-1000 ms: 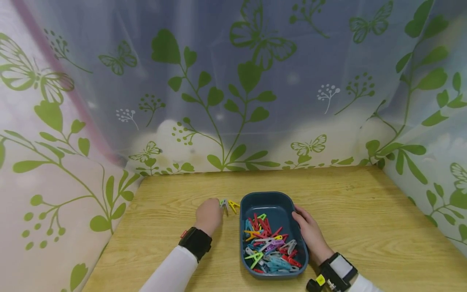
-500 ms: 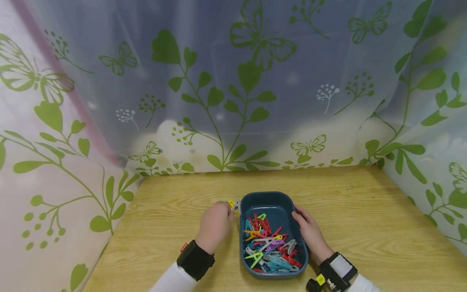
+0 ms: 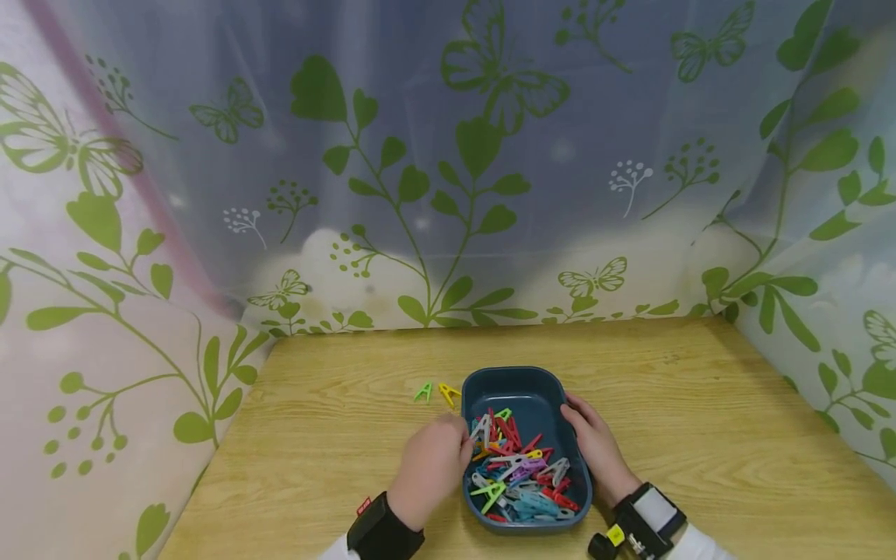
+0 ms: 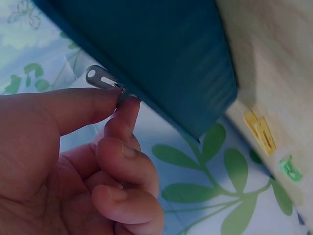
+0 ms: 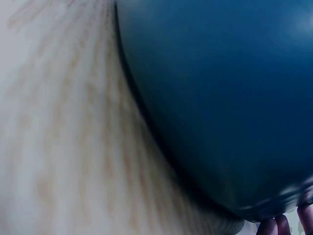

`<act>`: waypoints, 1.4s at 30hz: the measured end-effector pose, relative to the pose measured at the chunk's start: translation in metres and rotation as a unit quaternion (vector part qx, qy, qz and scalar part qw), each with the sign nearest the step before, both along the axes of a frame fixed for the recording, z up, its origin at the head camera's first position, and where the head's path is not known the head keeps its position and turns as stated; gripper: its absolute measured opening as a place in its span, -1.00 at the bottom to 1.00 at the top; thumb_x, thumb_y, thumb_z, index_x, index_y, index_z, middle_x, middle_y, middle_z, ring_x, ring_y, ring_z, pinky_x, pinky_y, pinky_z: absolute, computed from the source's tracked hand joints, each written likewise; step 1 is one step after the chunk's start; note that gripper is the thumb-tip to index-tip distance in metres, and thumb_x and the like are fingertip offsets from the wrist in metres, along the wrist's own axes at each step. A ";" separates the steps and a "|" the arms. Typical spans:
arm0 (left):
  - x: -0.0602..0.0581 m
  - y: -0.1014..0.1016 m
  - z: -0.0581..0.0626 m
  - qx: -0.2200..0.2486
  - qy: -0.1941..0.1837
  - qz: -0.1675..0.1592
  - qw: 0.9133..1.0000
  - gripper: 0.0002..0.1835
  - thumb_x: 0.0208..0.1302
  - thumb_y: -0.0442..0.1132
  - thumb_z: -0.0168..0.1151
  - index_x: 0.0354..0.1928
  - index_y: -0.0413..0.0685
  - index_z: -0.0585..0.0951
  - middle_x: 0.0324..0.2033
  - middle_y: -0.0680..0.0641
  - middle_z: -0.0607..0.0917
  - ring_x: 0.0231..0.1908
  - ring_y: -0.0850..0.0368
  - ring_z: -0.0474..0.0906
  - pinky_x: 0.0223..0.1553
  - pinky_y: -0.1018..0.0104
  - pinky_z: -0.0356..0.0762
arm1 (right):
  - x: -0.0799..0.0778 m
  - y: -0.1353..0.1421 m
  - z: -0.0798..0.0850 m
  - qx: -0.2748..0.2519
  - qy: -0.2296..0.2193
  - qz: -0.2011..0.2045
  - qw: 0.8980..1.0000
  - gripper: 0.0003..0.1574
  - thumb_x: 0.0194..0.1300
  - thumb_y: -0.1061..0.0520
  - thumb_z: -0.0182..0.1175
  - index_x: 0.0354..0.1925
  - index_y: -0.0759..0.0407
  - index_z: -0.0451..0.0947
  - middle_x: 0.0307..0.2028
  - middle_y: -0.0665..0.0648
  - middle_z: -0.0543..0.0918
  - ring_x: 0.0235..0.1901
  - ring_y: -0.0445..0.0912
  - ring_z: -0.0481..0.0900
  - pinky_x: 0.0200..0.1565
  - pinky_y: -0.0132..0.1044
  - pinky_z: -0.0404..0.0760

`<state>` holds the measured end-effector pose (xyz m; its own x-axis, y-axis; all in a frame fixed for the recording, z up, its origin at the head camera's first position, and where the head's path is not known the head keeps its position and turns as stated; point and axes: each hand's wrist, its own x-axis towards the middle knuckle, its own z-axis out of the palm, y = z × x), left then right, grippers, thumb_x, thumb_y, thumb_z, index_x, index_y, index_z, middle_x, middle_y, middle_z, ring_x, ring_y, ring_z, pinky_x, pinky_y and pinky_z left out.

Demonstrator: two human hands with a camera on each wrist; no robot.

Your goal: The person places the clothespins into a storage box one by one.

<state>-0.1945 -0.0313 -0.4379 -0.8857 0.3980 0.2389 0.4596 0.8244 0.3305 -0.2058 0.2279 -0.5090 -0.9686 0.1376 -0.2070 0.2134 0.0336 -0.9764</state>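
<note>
My left hand (image 3: 430,467) pinches a grey clothespin (image 3: 481,428) between thumb and forefinger, over the left rim of a dark blue plastic box (image 3: 514,374). In the left wrist view that clothespin (image 4: 99,77) shows beside the box's outer wall (image 4: 166,54), its lower part hidden by fingers and rim. Several clothespins (image 3: 528,470) in red, teal, purple, grey and green lie heaped inside. On the box's right side, my right hand (image 3: 600,447) holds the wall, thumb at the rim. The right wrist view shows its fingertips (image 5: 282,225) against the blue wall.
Left of the box, a yellow clothespin (image 3: 449,394) and a green clothespin (image 3: 423,392) lie on the wooden table (image 3: 336,404). Patterned curtains (image 3: 392,194) hang behind the table and along both sides.
My left hand has moved right with the grey clothespin, from the table to over the box's left rim. The yellow and green clothespins are uncovered. My right hand and the box stay put.
</note>
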 end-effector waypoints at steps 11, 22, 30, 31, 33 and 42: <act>0.000 0.010 -0.010 -0.020 0.003 -0.011 1.000 -0.78 0.32 -0.22 0.42 -0.48 -0.01 0.63 -0.53 0.09 0.53 -0.56 0.32 0.35 -0.53 0.42 0.33 | 0.001 -0.001 0.002 0.001 -0.002 -0.002 1.000 -0.21 0.64 -0.20 -0.08 0.59 0.15 0.06 0.57 0.31 0.14 0.52 0.24 0.18 0.49 0.21 0.17; -0.003 0.014 -0.016 -0.016 -0.002 -0.012 1.000 -0.82 0.33 -0.16 0.42 -0.42 0.01 0.66 -0.49 0.10 0.57 -0.55 0.33 0.40 -0.53 0.42 0.34 | 0.000 -0.001 0.001 0.001 -0.003 -0.003 1.000 -0.22 0.64 -0.18 -0.08 0.59 0.16 0.06 0.57 0.31 0.14 0.52 0.24 0.17 0.50 0.20 0.16; -0.017 0.003 -0.013 0.026 0.035 0.026 0.999 -0.81 0.35 -0.21 0.40 -0.39 -0.01 0.57 -0.50 0.06 0.55 -0.59 0.27 0.39 -0.59 0.39 0.28 | 0.000 -0.001 0.002 -0.001 -0.005 -0.003 1.000 -0.22 0.64 -0.18 -0.08 0.59 0.15 0.06 0.57 0.32 0.14 0.52 0.23 0.17 0.50 0.20 0.16; -0.020 0.000 -0.012 0.029 0.046 0.035 0.998 -0.80 0.34 -0.22 0.40 -0.39 -0.01 0.55 -0.51 0.06 0.54 -0.61 0.26 0.38 -0.60 0.38 0.27 | 0.001 -0.001 0.002 -0.002 -0.005 -0.003 1.000 -0.22 0.64 -0.18 -0.08 0.59 0.15 0.06 0.57 0.32 0.14 0.52 0.23 0.18 0.50 0.20 0.17; -0.027 -0.008 -0.010 0.034 0.068 0.054 0.996 -0.78 0.32 -0.25 0.42 -0.40 -0.02 0.54 -0.51 0.04 0.54 -0.62 0.23 0.39 -0.61 0.36 0.28 | 0.001 -0.001 0.001 -0.002 -0.004 -0.001 1.000 -0.22 0.64 -0.19 -0.09 0.59 0.15 0.05 0.57 0.31 0.14 0.51 0.23 0.19 0.49 0.20 0.18; -0.060 -0.035 -0.010 0.023 0.045 0.103 0.993 -0.78 0.33 -0.25 0.41 -0.40 -0.08 0.54 -0.52 -0.01 0.53 -0.62 0.20 0.33 -0.59 0.36 0.26 | 0.001 -0.001 0.002 0.004 -0.002 -0.003 1.000 -0.22 0.65 -0.18 -0.09 0.59 0.16 0.06 0.56 0.32 0.15 0.50 0.23 0.21 0.49 0.20 0.19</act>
<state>-0.2542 -0.0662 -0.4477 -0.9214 0.1967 0.3350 0.3116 0.8893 0.3347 -0.2047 0.2268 -0.5068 -0.9669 0.1449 -0.2102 0.2181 0.0408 -0.9751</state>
